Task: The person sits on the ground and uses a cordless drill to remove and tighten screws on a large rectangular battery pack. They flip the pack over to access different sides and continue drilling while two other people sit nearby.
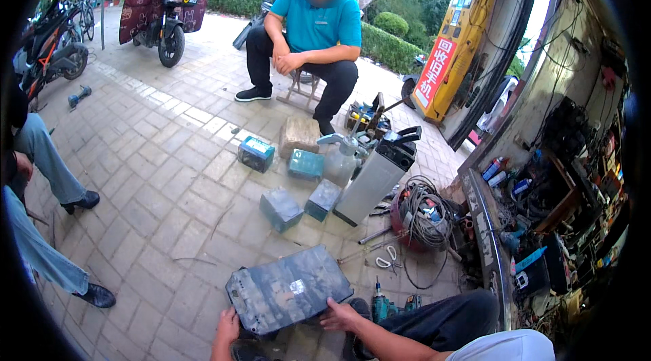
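In front of me is a dusty dark plastic case [288, 293], flat and rectangular, with a small pale label on its upper face. It is tilted between my hands. My left hand [228, 326] grips its near left edge, with the thumb along the side. At the near right corner, my right hand [341, 315] holds it with the thumb at the top edge and the fingers partly under it. What lies beneath the case is mostly hidden. Just right of it, a green cordless drill [384, 303] rests on the ground by my leg.
Beyond the case stand several block batteries [281, 210], a spray bottle [340, 163] and a tall grey battery pack [376, 181]. Scissors [388, 258] and a basin of coiled cable [427, 218] lie rightward, before cluttered shelves. One person [319, 28] sits opposite; another's jeans [51, 164] show left.
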Demonstrator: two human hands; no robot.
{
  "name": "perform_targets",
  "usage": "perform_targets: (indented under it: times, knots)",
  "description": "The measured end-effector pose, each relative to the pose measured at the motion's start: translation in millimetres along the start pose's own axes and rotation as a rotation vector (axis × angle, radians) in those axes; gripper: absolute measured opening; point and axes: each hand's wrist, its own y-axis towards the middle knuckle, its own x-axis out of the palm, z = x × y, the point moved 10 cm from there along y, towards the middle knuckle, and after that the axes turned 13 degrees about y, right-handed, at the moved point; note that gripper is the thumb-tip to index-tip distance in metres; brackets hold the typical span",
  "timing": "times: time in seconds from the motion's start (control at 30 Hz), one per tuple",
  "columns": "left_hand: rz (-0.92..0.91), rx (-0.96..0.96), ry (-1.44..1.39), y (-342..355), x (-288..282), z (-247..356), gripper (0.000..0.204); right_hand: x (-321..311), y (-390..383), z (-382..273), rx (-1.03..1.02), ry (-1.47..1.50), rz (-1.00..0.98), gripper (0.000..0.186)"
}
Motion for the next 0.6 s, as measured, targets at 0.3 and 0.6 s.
perform_targets:
  times: [0.3, 0.6]
  knots:
    - [0.068, -0.298, -0.428, 2.7, 13.2, -23.9, 0.041, -11.4, -1.2, -16.5, -0.094, -0.279, 0.015, 0.064]
    - [-0.116, -0.378, -0.713, 8.0, 7.7, 8.4, 0.044, -43.1, -30.5, -144.2, -0.872, -0.658, 0.549, 0.056]
